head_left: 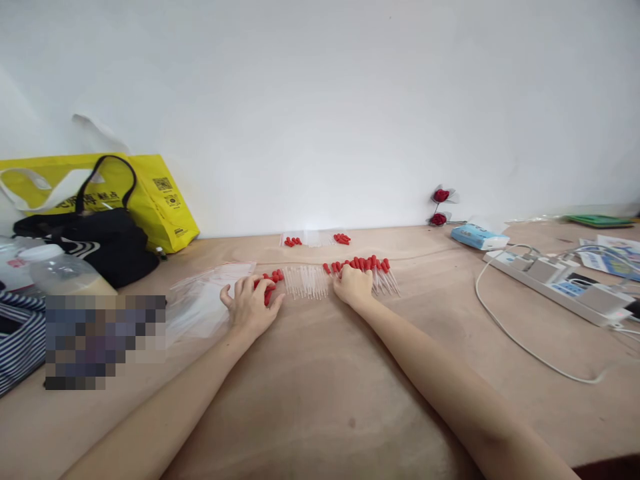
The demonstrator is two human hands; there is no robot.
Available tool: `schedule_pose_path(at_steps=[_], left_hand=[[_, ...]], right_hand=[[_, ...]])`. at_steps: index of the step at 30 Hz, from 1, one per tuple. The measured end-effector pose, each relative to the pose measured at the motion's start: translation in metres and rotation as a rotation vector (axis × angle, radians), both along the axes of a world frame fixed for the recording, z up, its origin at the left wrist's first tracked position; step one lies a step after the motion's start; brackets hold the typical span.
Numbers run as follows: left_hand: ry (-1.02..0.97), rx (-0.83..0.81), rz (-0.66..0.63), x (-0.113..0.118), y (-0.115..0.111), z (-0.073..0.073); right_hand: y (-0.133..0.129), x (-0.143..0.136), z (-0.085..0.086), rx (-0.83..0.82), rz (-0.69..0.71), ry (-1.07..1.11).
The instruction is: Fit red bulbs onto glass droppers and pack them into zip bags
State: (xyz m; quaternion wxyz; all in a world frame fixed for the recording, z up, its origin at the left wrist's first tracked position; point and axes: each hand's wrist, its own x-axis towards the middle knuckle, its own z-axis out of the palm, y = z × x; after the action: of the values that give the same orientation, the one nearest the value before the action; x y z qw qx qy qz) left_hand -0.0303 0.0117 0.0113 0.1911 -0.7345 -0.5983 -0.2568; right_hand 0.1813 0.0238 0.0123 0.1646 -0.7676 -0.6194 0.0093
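Tubes (306,281): laid side by side at the clock's centre, clear and slim, lying roughly along the 12-to-6 line; probably light and quick to roll, so best lifted singly with a light pinch and kept parallel.
Caps (275,275): heaped at 9 o'clock, just beside the tubes, red, partly hidden by fingers; likely best drawn from the heap's edge one by one, without sweeping into the tubes.
Droppers (374,263): bunched at about 3 o'clock, red ends toward 12, clear stems fanned toward 5; probably best gathered with red ends level and stems uncrossed.
Left hand (254,303): at 8 o'clock, palm down over the caps, about half open, fingers spread and bent, thumb apart toward 2; no thing seen gripped; forearm slanting in from between 7 and 8.
Right hand (353,283): at 3 o'clock, over the near side of the droppers, fingers curled in, back of hand hiding the tips; cannot tell what, if anything, is held; forearm slanting in from between 4 and 5.
Sleeves (200,300): spread at 9 o'clock, clear, flat, overlapping, just beyond the left hand.
Packet (313,238): at 12 o'clock, near the wall, with red pieces at both ends.
Power strip (515,268): at 3 o'clock, well apart from the right hand.
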Motion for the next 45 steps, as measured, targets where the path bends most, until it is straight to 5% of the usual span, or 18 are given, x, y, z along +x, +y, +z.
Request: schedule_pose_path(at_steps=[9, 17, 29, 33, 37, 41, 45], left_hand=[[0.019, 0.113, 0.045, -0.015, 0.011, 0.002], [-0.025, 0.145, 0.010, -0.020, 0.016, 0.000], [-0.058, 0.270, -0.050, -0.014, 0.008, 0.004], [0.030, 0.360, -0.221, -0.010, 0.001, 0.009], [0.229, 0.372, -0.491, 0.005, -0.019, 0.013], [0.264, 0.233, -0.619, 0.024, -0.037, 0.011], [0.120, -0.019, -0.672, 0.025, -0.037, 0.010]], right_hand=[[-0.002, -0.010, 0.003, 0.112, 0.086, -0.003], [0.004, -0.027, 0.010, -0.022, 0.033, 0.019], [0.005, -0.025, 0.011, 0.012, 0.022, 0.044], [-0.014, -0.004, 0.009, 0.183, 0.129, 0.056], [-0.048, 0.028, -0.001, 0.283, 0.379, 0.009], [-0.072, 0.058, -0.011, 0.282, 0.594, 0.020], [-0.078, 0.070, -0.015, 0.248, 0.662, 0.069]])
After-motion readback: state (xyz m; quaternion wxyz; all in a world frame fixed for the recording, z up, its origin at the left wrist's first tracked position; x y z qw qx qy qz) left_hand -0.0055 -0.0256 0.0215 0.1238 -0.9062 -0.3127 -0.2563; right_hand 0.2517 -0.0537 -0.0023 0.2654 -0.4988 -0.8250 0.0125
